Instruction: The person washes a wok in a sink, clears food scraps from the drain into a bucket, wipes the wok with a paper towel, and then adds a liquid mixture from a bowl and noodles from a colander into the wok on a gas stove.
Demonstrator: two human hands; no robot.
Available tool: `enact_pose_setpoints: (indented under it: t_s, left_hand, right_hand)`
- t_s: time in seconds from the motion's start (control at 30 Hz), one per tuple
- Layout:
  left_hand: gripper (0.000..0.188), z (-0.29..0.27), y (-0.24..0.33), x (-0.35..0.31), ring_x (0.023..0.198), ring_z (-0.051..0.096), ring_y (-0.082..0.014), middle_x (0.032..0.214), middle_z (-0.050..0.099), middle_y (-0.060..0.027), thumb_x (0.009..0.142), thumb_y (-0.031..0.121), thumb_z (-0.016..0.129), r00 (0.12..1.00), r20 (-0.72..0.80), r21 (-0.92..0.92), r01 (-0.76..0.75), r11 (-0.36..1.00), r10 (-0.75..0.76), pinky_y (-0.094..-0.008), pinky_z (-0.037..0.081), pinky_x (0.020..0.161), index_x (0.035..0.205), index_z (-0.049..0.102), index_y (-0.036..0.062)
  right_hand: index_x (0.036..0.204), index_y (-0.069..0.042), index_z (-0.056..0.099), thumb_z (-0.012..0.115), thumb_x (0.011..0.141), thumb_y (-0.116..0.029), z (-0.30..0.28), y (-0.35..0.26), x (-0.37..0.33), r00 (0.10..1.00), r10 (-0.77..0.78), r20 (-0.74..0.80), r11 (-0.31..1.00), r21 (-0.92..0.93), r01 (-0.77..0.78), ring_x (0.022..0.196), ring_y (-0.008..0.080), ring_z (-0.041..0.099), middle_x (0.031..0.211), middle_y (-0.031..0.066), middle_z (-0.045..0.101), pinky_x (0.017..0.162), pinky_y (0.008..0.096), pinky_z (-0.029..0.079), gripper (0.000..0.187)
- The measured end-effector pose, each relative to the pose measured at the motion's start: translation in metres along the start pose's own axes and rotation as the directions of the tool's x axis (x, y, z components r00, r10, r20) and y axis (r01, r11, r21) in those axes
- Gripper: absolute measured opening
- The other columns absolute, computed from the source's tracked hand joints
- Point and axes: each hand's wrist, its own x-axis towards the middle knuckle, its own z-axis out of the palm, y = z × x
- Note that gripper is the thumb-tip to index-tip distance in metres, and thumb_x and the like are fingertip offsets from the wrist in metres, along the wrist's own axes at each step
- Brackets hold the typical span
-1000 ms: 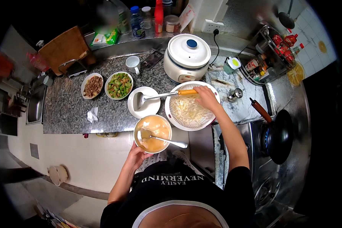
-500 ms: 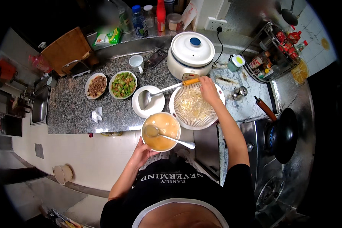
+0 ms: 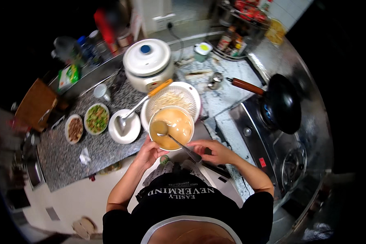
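Note:
A white bowl of orange-brown soup [image 3: 173, 127] sits in front of me, overlapping the near edge of a white colander of noodles [image 3: 173, 97]. My left hand [image 3: 148, 152] grips the bowl's near rim. A metal spoon [image 3: 179, 142] lies in the soup with its handle pointing toward me. My right hand [image 3: 215, 151] closes around the end of that handle. An orange-handled ladle [image 3: 140, 105] rests from the colander's rim into a small white bowl [image 3: 125, 127], with no hand on it.
A white rice cooker [image 3: 147, 63] stands behind the colander. A black wok [image 3: 282, 103] sits on the stove at right. Plates of green vegetables [image 3: 96, 118] and meat [image 3: 74, 129] lie to the left, with a cup [image 3: 101, 91], a wooden board [image 3: 36, 103] and a sink [image 3: 32, 171].
My right hand let go of the orange-handled ladle at the colander and came down to the spoon handle. The soup bowl now sits closer to the colander.

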Motion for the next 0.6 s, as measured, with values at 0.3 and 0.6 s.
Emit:
enact_pose_setpoints:
  t_s: [0.3,0.6]
  left_hand:
    - [0.053,0.102,-0.013,0.052,0.093,0.056,-0.026,0.112,0.048,-0.0134,0.072,0.006,0.048,0.975,0.176,0.143,0.107,0.984,-0.132,-0.0363,0.051,0.076,0.122,0.031,0.0068]
    - [0.041,0.207,-0.037,0.113,0.092,0.057,-0.0306,0.111,0.047,-0.0132,0.073,0.003,0.047,0.88,0.337,0.257,0.258,0.931,-0.336,-0.0379,0.051,0.076,0.11,0.031,0.0092]
  right_hand:
    - [0.084,-0.002,0.055,0.053,0.076,0.002,0.0,0.002,-0.073,0.81,-0.008,-0.586,0.996,0.07,0.06,0.08,0.0105,0.051,0.083,0.0034,0.055,0.073,0.0236,0.041,0.009]
    - [0.092,-0.004,0.054,0.042,0.088,-0.011,-0.089,-0.063,-0.165,0.633,0.013,-0.774,0.965,-0.155,-0.21,0.051,0.0103,0.055,0.059,0.0055,0.056,0.048,0.0227,0.043,0.015]
